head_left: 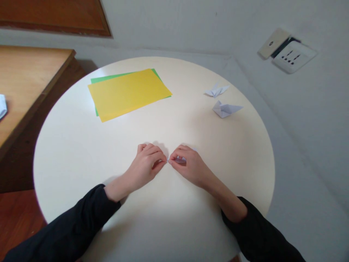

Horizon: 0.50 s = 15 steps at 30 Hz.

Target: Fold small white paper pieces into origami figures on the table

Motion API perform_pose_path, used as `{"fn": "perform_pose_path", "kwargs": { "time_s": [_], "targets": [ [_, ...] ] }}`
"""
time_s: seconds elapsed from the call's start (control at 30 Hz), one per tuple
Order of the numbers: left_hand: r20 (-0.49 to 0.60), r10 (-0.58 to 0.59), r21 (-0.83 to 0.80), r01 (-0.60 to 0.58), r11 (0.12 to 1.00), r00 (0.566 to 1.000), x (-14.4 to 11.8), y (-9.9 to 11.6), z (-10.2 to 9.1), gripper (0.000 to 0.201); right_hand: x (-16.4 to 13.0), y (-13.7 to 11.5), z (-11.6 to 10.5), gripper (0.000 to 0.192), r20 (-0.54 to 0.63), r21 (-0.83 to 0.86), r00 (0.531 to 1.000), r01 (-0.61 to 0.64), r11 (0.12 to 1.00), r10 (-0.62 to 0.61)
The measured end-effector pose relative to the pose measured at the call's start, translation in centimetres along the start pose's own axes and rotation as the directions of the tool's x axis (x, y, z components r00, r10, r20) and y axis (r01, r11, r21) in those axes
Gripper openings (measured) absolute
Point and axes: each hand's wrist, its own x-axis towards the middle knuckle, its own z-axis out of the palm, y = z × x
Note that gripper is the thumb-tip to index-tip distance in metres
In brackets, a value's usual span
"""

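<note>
Both hands meet over the middle of the round table, thumbs and forefingers pinched almost tip to tip. A small piece of folded white paper shows through the curl of my right hand, which is closed on it. My left hand pinches what looks like a narrow tip of the same paper. Fingers hide most of the paper, so its full shape cannot be made out. Farther off to the right lie two folded white paper figures, a flatter one behind a boat-like one.
A yellow sheet lies over a green sheet near the far left of the white round table. Left of it stands a wooden table with a pale folded item. A socket is on the right wall.
</note>
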Motion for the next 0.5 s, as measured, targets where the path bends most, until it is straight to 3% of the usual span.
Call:
{"fn": "perform_pose_path", "kwargs": {
  "time_s": [0.27,0.5],
  "targets": [
    [0.015,-0.128,-0.055,0.128,0.990,0.992,0.7,0.0,0.5,0.014,0.5,-0.1,-0.3,0.014,0.038,-0.008,0.991,-0.132,0.991,0.132],
    [-0.001,-0.107,-0.076,0.106,0.991,0.994,0.8,-0.3,0.3,0.018,1.5,-0.5,-1.1,0.013,0.156,-0.085,0.964,-0.202,0.976,0.213]
  ]
}}
